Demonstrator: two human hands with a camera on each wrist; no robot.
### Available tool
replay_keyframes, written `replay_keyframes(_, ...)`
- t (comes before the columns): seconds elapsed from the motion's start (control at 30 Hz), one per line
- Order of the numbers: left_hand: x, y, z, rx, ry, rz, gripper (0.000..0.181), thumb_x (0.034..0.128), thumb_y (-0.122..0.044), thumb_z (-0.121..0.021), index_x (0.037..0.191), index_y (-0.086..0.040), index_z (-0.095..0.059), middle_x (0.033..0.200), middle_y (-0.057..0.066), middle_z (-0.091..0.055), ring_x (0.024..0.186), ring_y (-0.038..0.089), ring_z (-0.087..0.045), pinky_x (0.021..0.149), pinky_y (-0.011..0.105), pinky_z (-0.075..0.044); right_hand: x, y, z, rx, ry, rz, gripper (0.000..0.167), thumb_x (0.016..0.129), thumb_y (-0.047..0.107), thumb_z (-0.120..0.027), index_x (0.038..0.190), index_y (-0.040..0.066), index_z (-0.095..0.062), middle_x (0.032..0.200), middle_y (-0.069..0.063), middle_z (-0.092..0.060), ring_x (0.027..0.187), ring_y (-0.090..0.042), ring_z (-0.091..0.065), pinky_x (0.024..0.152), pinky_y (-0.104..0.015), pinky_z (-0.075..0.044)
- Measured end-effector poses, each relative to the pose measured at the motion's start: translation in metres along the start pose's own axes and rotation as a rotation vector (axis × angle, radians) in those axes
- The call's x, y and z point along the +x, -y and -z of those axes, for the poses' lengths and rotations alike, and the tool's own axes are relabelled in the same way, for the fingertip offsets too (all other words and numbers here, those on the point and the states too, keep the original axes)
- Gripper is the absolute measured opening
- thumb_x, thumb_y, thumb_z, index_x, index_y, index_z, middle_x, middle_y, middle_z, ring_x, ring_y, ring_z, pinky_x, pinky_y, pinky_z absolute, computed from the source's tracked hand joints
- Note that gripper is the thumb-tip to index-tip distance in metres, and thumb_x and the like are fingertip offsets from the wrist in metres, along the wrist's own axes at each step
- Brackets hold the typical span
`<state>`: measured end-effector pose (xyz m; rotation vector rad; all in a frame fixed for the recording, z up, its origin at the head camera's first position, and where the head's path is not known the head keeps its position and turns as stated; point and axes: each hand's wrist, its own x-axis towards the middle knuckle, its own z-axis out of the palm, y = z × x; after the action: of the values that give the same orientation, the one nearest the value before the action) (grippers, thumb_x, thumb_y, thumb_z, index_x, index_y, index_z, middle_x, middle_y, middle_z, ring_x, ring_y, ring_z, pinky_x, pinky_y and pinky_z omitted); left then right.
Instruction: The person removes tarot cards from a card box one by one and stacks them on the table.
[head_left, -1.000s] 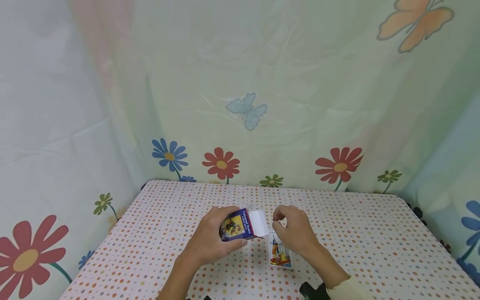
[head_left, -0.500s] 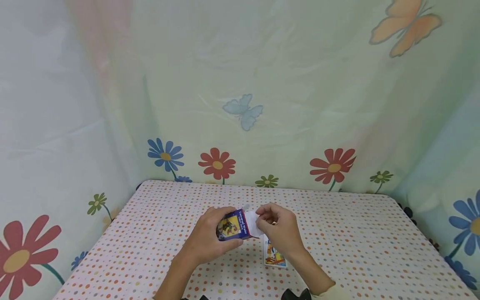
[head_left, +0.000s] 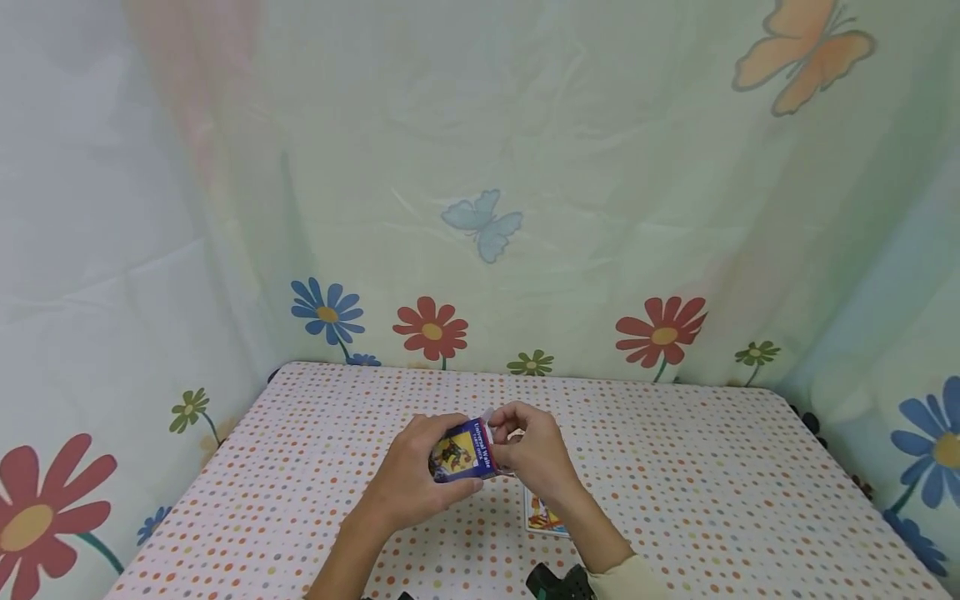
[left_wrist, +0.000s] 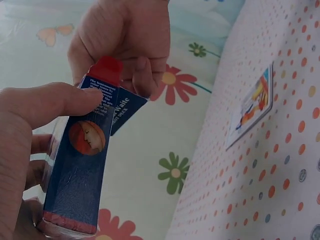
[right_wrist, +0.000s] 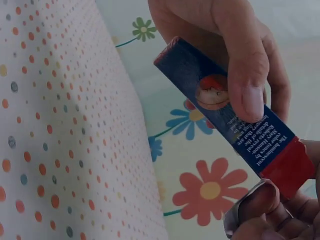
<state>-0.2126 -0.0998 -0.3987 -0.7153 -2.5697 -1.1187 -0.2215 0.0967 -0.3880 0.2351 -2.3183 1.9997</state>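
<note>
My left hand [head_left: 408,477] grips a blue tarot card box [head_left: 459,452] above the table, its thumb along one narrow side in the left wrist view. Printed letters reading "Universal Waite" run near the box's open end. There, the curled fingers of my right hand [head_left: 536,454] pinch the lid flap [left_wrist: 126,109]. A red side flap [right_wrist: 289,169] sticks out from that end. Below the right hand lies a stack of tarot cards [head_left: 543,517], face up and partly hidden by the wrist.
A white tablecloth [head_left: 360,542] with coloured dots covers the table. Behind it hangs a pale curtain [head_left: 585,250] printed with flowers and butterflies. Fabric also stands at the left and right sides.
My right hand has come left from beside the white flap onto it, and the flap is now mostly hidden by the fingers. The left hand keeps its grip on the box.
</note>
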Motion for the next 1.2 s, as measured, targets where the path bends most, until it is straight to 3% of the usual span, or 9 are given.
replay_keyframes(0.13,-0.002,0.000,0.002,0.008,-0.024,-0.005,0.070,0.0736,-0.038,-0.088,0.136,-0.022,-0.060,0.123,-0.011,-0.064,0.098,0.006,-0.051,0.079,0.028,-0.051,0.002,-0.004,-0.007,0.104,0.047,-0.054,0.028,0.076,-0.016,-0.067,0.098,-0.001,-0.058,0.084,-0.011,-0.051,0.058,-0.014,-0.053,0.049,-0.024,-0.044)
replay_keyframes(0.37,-0.003,0.001,0.002,0.000,-0.035,-0.015,0.070,0.0736,-0.038,-0.088,0.135,-0.021,-0.061,0.122,-0.011,-0.065,0.097,0.006,-0.051,0.078,0.028,-0.051,0.000,-0.006,-0.012,0.131,0.027,-0.059,0.026,0.076,-0.017,-0.065,0.095,-0.001,-0.058,0.081,-0.009,-0.050,0.052,-0.012,-0.042,0.045,-0.021,-0.035)
replay_keyframes(0.53,-0.003,0.000,0.002,-0.002,-0.032,-0.029,0.069,0.0738,-0.037,-0.088,0.135,-0.022,-0.061,0.121,-0.005,-0.066,0.096,0.006,-0.050,0.077,0.027,-0.051,-0.003,-0.007,-0.010,0.117,-0.011,-0.052,0.020,0.079,-0.013,-0.071,0.092,-0.002,-0.061,0.077,-0.008,-0.052,0.053,-0.011,-0.044,0.046,-0.021,-0.037)
replay_keyframes(0.77,-0.001,0.001,0.003,0.015,-0.039,-0.038,0.069,0.0734,-0.037,-0.089,0.135,-0.024,-0.061,0.121,-0.012,-0.064,0.095,0.005,-0.050,0.077,0.027,-0.050,-0.006,-0.009,-0.008,0.042,-0.067,0.014,0.010,0.081,-0.007,-0.073,0.083,-0.002,-0.065,0.070,-0.007,-0.056,0.056,-0.011,-0.051,0.047,-0.020,-0.043)
replay_keyframes(1.2,0.001,-0.002,0.002,0.012,-0.031,-0.033,0.072,0.0737,-0.037,-0.089,0.137,-0.021,-0.060,0.120,-0.012,-0.063,0.094,0.006,-0.050,0.077,0.028,-0.049,-0.008,-0.009,-0.001,0.041,-0.078,0.009,0.005,0.085,-0.002,-0.075,0.084,-0.003,-0.070,0.070,-0.007,-0.061,0.055,-0.014,-0.056,0.048,-0.020,-0.044)
